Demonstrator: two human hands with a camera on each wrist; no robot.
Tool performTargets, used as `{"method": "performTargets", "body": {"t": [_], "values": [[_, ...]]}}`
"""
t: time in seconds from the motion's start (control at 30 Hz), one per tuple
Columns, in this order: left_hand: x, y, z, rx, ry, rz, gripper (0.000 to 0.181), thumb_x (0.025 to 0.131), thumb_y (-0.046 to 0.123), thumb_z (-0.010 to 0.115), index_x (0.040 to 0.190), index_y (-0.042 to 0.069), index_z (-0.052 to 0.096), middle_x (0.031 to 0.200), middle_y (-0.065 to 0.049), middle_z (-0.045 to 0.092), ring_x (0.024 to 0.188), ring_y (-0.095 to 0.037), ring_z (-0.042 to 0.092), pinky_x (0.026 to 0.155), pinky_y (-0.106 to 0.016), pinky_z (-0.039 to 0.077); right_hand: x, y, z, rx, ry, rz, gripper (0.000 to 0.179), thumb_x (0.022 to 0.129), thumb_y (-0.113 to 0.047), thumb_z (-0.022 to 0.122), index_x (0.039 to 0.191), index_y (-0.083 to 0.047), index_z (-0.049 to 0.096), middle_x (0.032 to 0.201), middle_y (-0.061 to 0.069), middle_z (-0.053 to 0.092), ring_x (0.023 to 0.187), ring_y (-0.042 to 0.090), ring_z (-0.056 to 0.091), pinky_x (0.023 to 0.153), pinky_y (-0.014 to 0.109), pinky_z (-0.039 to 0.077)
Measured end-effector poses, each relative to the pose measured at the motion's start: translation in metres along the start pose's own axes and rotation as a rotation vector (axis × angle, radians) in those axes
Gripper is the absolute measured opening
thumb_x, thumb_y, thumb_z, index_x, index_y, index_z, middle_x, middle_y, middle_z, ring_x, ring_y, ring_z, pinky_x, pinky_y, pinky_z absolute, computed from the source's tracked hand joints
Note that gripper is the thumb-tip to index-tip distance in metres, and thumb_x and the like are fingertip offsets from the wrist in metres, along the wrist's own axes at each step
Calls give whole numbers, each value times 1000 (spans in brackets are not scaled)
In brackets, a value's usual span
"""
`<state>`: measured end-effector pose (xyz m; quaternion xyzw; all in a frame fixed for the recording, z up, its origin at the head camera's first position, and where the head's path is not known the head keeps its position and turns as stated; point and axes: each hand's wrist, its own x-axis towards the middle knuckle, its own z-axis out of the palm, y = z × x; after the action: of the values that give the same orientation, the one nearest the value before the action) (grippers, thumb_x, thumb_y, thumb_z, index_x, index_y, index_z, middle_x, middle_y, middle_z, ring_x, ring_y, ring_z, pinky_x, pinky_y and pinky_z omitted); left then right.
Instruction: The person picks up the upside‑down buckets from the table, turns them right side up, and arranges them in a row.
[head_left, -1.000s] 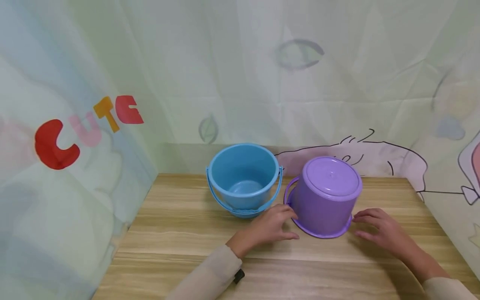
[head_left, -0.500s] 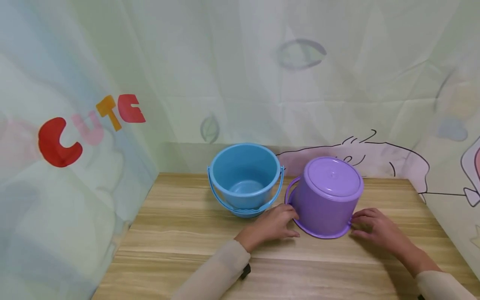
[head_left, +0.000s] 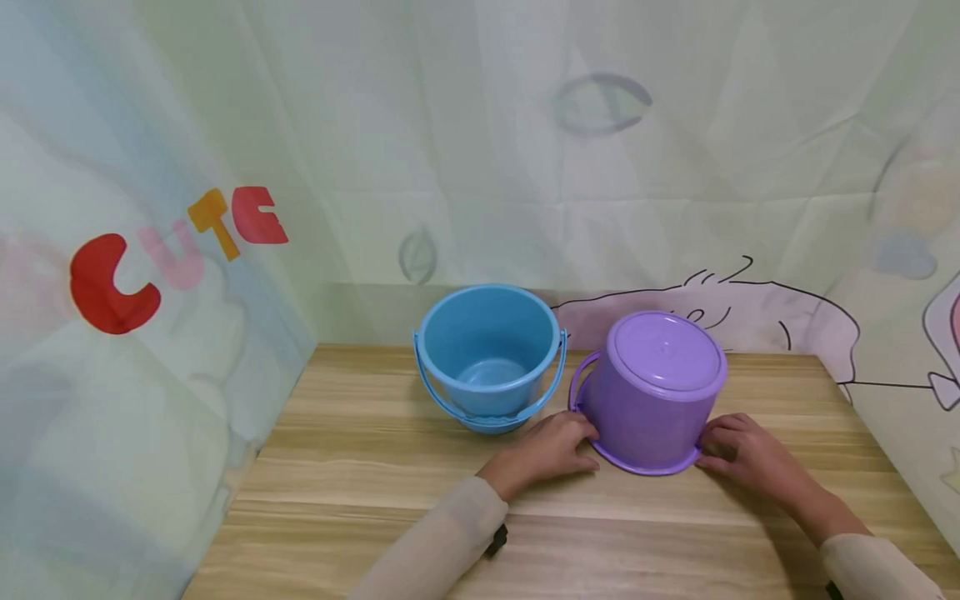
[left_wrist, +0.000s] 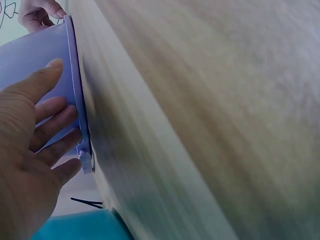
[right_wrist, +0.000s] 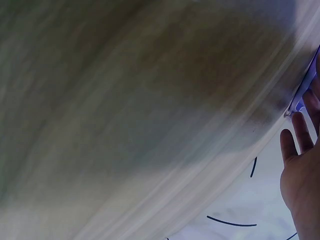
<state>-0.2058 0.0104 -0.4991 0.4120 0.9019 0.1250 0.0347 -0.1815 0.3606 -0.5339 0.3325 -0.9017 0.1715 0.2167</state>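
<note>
Head view is showing the purple bucket [head_left: 648, 421] standing upside down beside the blue bucket [head_left: 489, 337], left hand [head_left: 551, 446] lying loose-fingered at its rim, right hand [head_left: 746, 452] maybe pinching, can't tell; with one side ungripped, lifting could be tipping it leftward into its neighbour.

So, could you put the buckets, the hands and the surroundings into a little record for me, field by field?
Purple bucket: upside down, base facing up
Blue bucket: upright, left of the purple one, blue handle hanging at the front
Left hand: beside the purple bucket's left side
Right hand: fingertips at the purple rim's right side; whether its grip is firm is unclear
Table: wood-grained top
Backdrop: pale, creased, colourful "CUTE" lettering at left
</note>
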Motion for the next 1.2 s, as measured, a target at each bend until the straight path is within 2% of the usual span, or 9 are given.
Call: {"method": "performTargets", "body": {"t": [0.3, 0.6, 0.67, 0.9, 1.2], "values": [[2, -2, 3, -15, 16, -1, 25, 93, 32, 78, 109, 13, 78, 110, 2, 71, 104, -10, 64, 95, -18, 49, 0, 0, 4, 2, 3, 43, 33, 60, -19, 96, 80, -25, 70, 93, -4, 71, 91, 24, 67, 84, 33, 52], [5, -1, 6, 15, 21, 0, 17, 94, 28, 78, 103, 14, 81, 106, 3, 67, 104, -14, 59, 98, -23, 47, 0, -1, 6, 22, -7, 60, 34, 60, -21, 97, 80, -28, 69, 94, -6, 69, 89, 21, 66, 80, 35, 54], [6, 0, 6, 17, 25, 1, 15, 93, 27, 79, 101, 15, 81, 103, 4, 67, 101, -13, 58, 96, -22, 48, 1, -1, 6, 23, -10, 61, 34, 61, -21, 96, 80, -28, 69, 94, -6, 69, 88, 20, 66, 79, 33, 54], [11, 3, 7, 94, 69, 38, 8, 85, 24, 83, 82, 18, 80, 87, 6, 63, 83, -11, 55, 77, -20, 44, 3, -4, 4, 23, -30, 71, 34, 62, -21, 95, 80, -26, 67, 92, -8, 66, 84, 16, 64, 74, 34, 55], [15, 0, 11, 117, 79, 34, 9, 85, 25, 84, 82, 20, 78, 88, 8, 63, 87, -11, 55, 79, -20, 44, 6, -4, 3, 26, -49, 66, 36, 62, -21, 95, 80, -24, 64, 90, -9, 64, 83, 15, 62, 72, 38, 56]]}}
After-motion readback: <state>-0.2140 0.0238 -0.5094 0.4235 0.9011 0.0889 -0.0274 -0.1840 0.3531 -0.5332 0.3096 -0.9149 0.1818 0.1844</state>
